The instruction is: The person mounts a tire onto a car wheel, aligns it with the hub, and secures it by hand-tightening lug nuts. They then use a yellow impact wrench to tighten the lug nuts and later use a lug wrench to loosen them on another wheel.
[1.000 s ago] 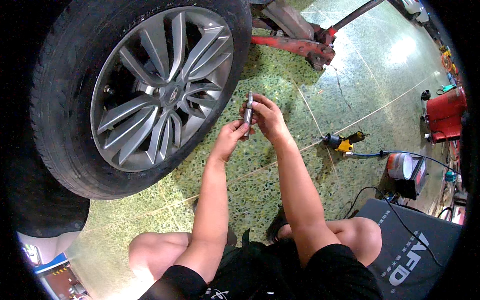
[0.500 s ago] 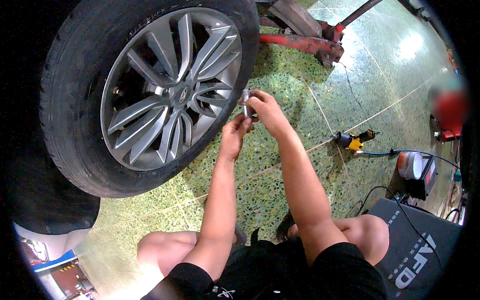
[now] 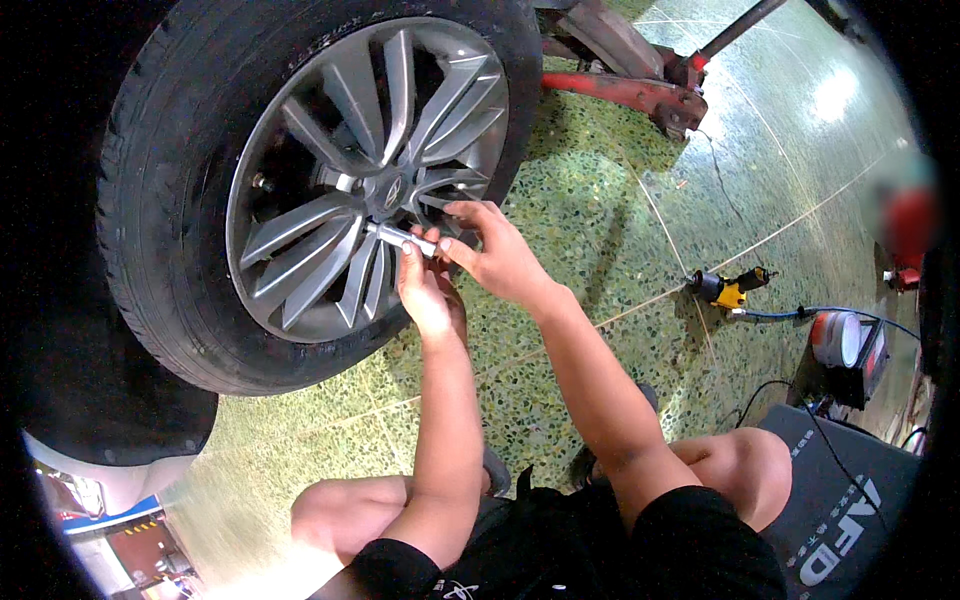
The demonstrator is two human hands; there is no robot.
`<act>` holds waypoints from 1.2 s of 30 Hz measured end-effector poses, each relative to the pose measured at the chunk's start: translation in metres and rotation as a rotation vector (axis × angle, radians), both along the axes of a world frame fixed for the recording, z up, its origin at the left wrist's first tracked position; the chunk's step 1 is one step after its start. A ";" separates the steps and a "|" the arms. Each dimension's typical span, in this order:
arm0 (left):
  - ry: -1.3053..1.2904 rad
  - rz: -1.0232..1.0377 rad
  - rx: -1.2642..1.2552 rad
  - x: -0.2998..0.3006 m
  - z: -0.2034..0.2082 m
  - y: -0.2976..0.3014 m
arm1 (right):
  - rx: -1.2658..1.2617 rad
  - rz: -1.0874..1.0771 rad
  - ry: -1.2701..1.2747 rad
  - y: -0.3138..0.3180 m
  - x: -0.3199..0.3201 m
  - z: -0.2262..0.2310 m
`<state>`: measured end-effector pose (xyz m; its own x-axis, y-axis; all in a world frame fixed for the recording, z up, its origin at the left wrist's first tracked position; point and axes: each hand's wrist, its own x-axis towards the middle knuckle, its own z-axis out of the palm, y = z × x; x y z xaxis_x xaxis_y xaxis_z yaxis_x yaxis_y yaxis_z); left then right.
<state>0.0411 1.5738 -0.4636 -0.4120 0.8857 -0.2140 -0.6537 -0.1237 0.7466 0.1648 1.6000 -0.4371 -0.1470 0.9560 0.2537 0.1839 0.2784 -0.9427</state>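
In front of me stands a car wheel with grey split spokes (image 3: 305, 225) and a black tyre (image 3: 165, 210). A silver cylindrical metal piece (image 3: 398, 238), which looks like a long socket, points into the wheel beside the centre cap (image 3: 392, 190). My left hand (image 3: 428, 298) is closed around its near end from below. Whether its tip is seated on a lug nut cannot be made out. My right hand (image 3: 495, 255) is at that same end, thumb touching or very close to it, with the index finger stretched toward the spokes and apart from the thumb.
A red floor jack (image 3: 630, 92) stands beyond the wheel. On the green speckled floor to the right lies a yellow and black impact wrench (image 3: 730, 288) with a blue air hose (image 3: 785, 313). A tub (image 3: 836, 338) and a grey printed panel (image 3: 850, 480) are at the right.
Both hands have moved left to the wheel's centre, bringing the metal piece from beside the tyre to the hub. My right hand has loosened its grip on it.
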 end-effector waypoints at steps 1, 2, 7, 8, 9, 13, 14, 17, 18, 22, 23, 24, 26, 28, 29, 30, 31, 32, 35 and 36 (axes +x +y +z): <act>-0.017 -0.009 0.005 -0.008 0.001 0.001 | 0.004 -0.010 -0.010 -0.002 -0.003 0.000; -0.018 -0.027 -0.012 -0.013 0.007 0.001 | 0.003 -0.023 -0.022 -0.005 -0.006 0.004; -0.224 -0.185 0.044 -0.030 0.030 0.001 | 0.054 0.072 -0.100 -0.015 -0.026 0.022; -0.215 -0.193 0.027 -0.035 0.036 0.002 | 0.020 0.035 -0.147 -0.018 -0.032 0.032; -0.205 -0.201 0.009 -0.039 0.041 0.002 | 0.010 0.009 -0.141 -0.021 -0.038 0.035; -0.244 -0.132 0.010 -0.039 0.046 0.010 | 0.009 -0.069 -0.151 -0.021 -0.053 0.048; -0.302 -0.134 -0.040 -0.042 0.049 0.013 | 0.029 -0.073 -0.162 -0.021 -0.053 0.048; -0.159 -0.182 -0.047 -0.039 0.053 0.006 | 0.009 -0.056 -0.253 -0.020 -0.052 0.042; -0.170 -0.144 -0.070 -0.043 0.044 0.007 | 0.017 -0.063 -0.272 -0.022 -0.052 0.044; -0.118 -0.083 -0.060 -0.051 0.028 0.010 | -0.049 -0.041 -0.284 -0.026 -0.056 0.043; -0.137 -0.069 -0.059 -0.049 0.029 0.011 | -0.030 -0.051 -0.275 -0.025 -0.057 0.040; -0.177 -0.085 -0.061 -0.047 0.029 0.010 | -0.010 -0.060 -0.265 -0.023 -0.059 0.037; -0.216 -0.124 -0.043 -0.048 0.034 0.009 | 0.006 -0.038 -0.263 -0.022 -0.060 0.040; -0.223 -0.155 0.000 -0.053 0.035 0.006 | -0.005 -0.073 -0.195 -0.022 -0.069 0.040; -0.212 -0.171 0.035 -0.056 0.034 0.004 | -0.007 -0.094 -0.159 -0.020 -0.074 0.041; -0.202 -0.188 0.070 -0.059 0.032 0.001 | -0.046 -0.100 -0.146 -0.018 -0.078 0.041; -0.191 -0.207 0.104 -0.062 0.030 0.000 | -0.086 -0.107 -0.132 -0.015 -0.081 0.040; -0.270 -0.233 0.128 -0.062 0.028 -0.001 | -0.128 -0.113 -0.123 -0.013 -0.084 0.037; -0.310 -0.388 0.276 -0.057 0.021 0.004 | -0.269 -0.022 -0.065 -0.006 -0.093 0.026; -0.245 -0.318 0.218 -0.051 0.028 0.004 | -0.266 0.001 -0.019 -0.003 -0.093 0.021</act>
<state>-0.0096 1.5777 -0.4356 -0.0727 0.9952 -0.0657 -0.8388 -0.0254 0.5439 0.0719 1.5971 -0.4166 -0.1499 0.9887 -0.0089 0.2023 0.0219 -0.9791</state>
